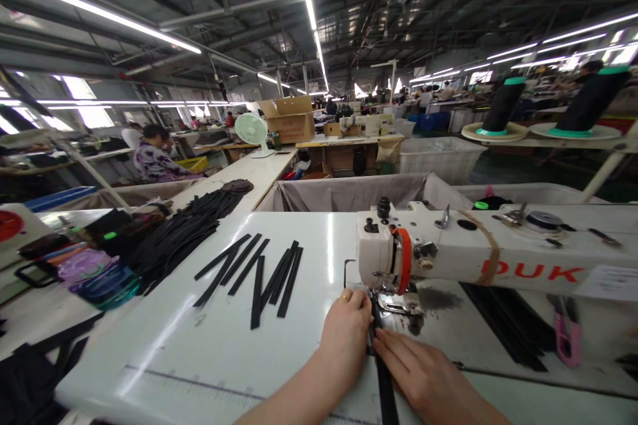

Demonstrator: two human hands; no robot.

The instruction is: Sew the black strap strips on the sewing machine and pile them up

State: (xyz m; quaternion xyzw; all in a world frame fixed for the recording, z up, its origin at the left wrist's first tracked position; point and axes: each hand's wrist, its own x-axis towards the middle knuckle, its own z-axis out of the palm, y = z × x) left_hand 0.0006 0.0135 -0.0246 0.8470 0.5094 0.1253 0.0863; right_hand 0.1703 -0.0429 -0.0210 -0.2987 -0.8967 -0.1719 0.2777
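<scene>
Currently, left hand (346,331) curled and right hand (421,370) flat, fingers together, both press a black strap (383,378).

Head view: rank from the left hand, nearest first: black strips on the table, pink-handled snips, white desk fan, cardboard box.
1. Black strips: on the table, just left of the left hand.
2. Pink-handled snips: on the table, far right, beyond the right hand.
3. White desk fan and cardboard box: far ahead; too close to call.
</scene>
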